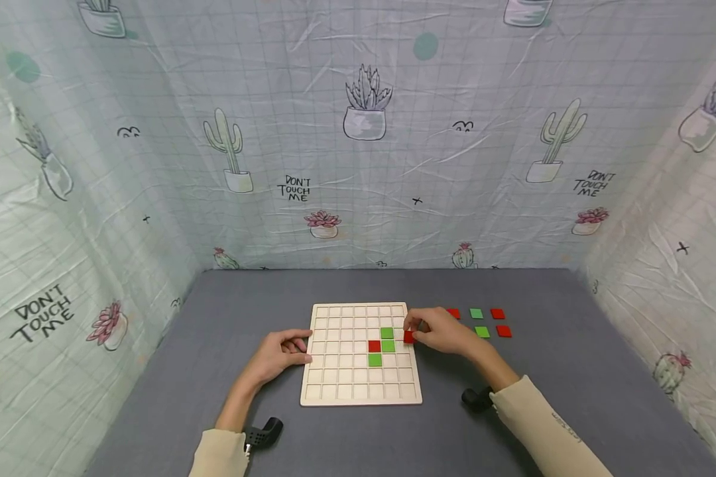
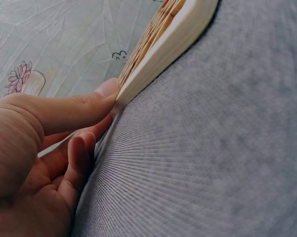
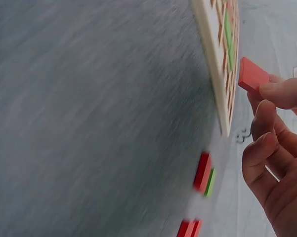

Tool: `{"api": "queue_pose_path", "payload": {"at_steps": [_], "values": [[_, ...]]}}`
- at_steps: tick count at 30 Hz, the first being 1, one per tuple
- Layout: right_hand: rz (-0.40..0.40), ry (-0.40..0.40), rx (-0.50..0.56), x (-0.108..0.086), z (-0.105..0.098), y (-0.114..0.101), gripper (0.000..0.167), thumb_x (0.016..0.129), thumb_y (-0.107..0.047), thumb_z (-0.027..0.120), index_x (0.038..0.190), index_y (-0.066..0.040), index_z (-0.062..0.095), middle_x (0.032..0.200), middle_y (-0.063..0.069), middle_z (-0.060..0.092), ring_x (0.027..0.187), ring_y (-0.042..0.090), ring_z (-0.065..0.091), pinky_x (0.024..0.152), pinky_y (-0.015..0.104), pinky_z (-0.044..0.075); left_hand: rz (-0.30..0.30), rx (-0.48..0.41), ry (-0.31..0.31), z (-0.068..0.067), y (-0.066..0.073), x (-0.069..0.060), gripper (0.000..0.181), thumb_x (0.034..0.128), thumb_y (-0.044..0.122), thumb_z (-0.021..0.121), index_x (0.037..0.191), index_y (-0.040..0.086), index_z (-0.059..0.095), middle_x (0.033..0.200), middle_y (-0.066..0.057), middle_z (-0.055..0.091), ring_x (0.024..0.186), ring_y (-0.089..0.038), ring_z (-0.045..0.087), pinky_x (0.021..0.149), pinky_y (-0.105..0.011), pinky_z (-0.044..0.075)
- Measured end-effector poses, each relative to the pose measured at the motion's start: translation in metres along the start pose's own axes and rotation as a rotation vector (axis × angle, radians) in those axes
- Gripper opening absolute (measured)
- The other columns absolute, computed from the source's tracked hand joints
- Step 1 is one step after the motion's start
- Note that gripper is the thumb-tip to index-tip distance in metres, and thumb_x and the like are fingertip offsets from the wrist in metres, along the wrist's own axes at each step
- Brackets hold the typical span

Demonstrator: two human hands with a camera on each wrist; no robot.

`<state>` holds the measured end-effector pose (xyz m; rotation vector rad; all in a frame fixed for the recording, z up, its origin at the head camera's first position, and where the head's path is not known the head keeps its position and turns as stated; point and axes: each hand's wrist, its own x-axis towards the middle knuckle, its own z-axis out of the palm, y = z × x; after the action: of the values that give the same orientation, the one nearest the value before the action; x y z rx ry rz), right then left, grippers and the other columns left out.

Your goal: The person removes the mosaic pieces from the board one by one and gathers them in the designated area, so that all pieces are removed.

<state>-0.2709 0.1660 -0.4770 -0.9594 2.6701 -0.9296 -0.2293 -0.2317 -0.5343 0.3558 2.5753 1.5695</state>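
A pale wooden board (image 1: 337, 392) with a grid of square recesses lies on the grey table. Three green tiles (image 1: 388, 346) and one red tile (image 1: 374, 346) sit in its recesses, right of the middle. My left hand (image 1: 277, 356) touches the board's left edge, thumb and index fingertip apart along it; the left wrist view shows the thumb (image 2: 74, 111) against the rim. Between thumb and fingers, my right hand (image 1: 444, 331) pinches another red tile (image 1: 408, 337) over the board's right edge. In the right wrist view this red tile (image 3: 252, 75) is tilted and raised above the board.
Right of the board, partly behind my right hand, loose red tiles (image 1: 504, 331) and green tiles (image 1: 476, 313) lie in two rows. Black wrist devices (image 1: 264, 433) sit near both sleeves. A patterned cloth (image 1: 262, 232) borders the table behind and at both sides.
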Motion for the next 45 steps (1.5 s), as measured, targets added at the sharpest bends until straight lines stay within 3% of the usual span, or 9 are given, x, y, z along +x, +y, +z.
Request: {"api": "queue_pose_path", "payload": {"at_steps": [10,18,30,45], "values": [[-0.014,0.039,-0.050,-0.027,-0.009,0.023,0.016,0.093,0.000,0.067,0.102,-0.012,0.071,0.091,0.000,0.070,0.073,0.004,0.054,0.070,0.025,0.049,-0.024,-0.008,0.011,0.000,0.003,0.000,0.053,0.0840,0.009,0.085,0.134,0.000,0.067,0.094,-0.011,0.069,0.071,-0.010,0.057,0.067,-0.024,0.048],[0.016,0.010,-0.046,-0.041,-0.014,0.030,0.015,0.094,-0.001,0.066,0.104,-0.011,0.070,0.090,-0.001,0.069,0.070,0.003,0.052,0.068,0.025,0.048,-0.020,-0.009,0.013,0.001,0.003,-0.001,0.053,0.0832,0.009,0.086,0.133,0.000,0.068,0.093,-0.010,0.068,0.070,-0.010,0.056,0.066,-0.023,0.048],[0.031,-0.009,-0.041,-0.047,-0.014,0.043,0.015,0.093,-0.002,0.068,0.102,-0.015,0.069,0.090,-0.004,0.067,0.070,0.003,0.052,0.068,0.025,0.049,-0.012,0.001,0.023,0.002,0.005,0.000,0.053,0.0829,0.008,0.086,0.132,0.000,0.068,0.092,-0.008,0.069,0.070,-0.009,0.057,0.066,-0.023,0.048],[0.063,-0.016,-0.056,-0.049,-0.015,0.038,0.017,0.089,-0.008,0.078,0.103,-0.012,0.072,0.096,-0.001,0.070,0.068,0.002,0.053,0.067,0.024,0.049,-0.004,-0.008,0.019,0.001,0.006,0.000,0.053,0.0834,0.009,0.086,0.132,-0.003,0.068,0.094,-0.015,0.069,0.070,-0.009,0.056,0.065,-0.023,0.048]]}}
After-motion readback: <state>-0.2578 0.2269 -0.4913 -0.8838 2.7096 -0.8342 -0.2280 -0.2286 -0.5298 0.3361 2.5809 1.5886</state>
